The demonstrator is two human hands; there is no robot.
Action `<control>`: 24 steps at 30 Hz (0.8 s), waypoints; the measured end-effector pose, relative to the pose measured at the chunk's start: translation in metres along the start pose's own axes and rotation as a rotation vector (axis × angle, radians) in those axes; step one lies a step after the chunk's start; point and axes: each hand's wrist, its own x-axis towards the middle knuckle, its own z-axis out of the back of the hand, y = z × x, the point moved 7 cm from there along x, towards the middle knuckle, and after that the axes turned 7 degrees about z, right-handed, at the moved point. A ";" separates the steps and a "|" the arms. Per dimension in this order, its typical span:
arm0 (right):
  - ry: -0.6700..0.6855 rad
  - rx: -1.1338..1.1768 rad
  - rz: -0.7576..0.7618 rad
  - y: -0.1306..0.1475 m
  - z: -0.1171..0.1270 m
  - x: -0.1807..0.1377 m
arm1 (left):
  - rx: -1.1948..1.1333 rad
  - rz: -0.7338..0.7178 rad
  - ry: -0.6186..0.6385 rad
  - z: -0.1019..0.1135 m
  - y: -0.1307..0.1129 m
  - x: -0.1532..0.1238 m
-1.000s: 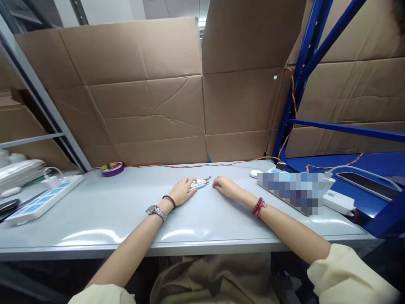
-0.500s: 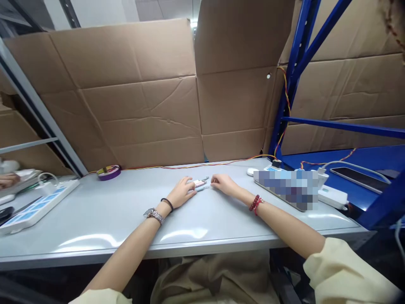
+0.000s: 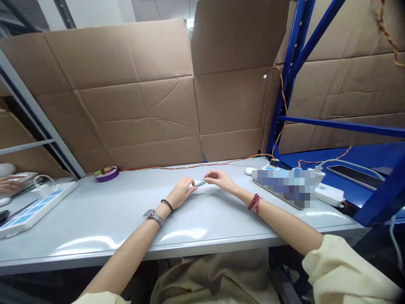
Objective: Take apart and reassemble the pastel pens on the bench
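Both my hands meet near the middle of a grey table. My left hand, with a watch and a dark bead bracelet on the wrist, has its fingers curled over small pen-like items, white with a blue tint. My right hand, with red bracelets on the wrist, pinches the right end of the same items. How many items there are is hidden by my fingers.
A purple tape roll lies at the back left. A white power strip sits at the left edge, with another person's hand beyond it. A blurred flat object, a charger and a phone lie right. Cardboard sheets stand behind.
My right hand moved left and took hold of the end of the pen-like items, which were lying beside my left fingers before. The view shifted slightly.
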 end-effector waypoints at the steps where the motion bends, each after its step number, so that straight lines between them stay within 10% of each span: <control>1: -0.003 -0.003 0.013 0.003 0.000 0.000 | 0.006 0.010 0.010 0.000 -0.001 -0.001; 24: 0.079 -0.228 0.094 0.020 -0.005 -0.004 | 0.071 0.055 0.111 -0.007 -0.009 -0.007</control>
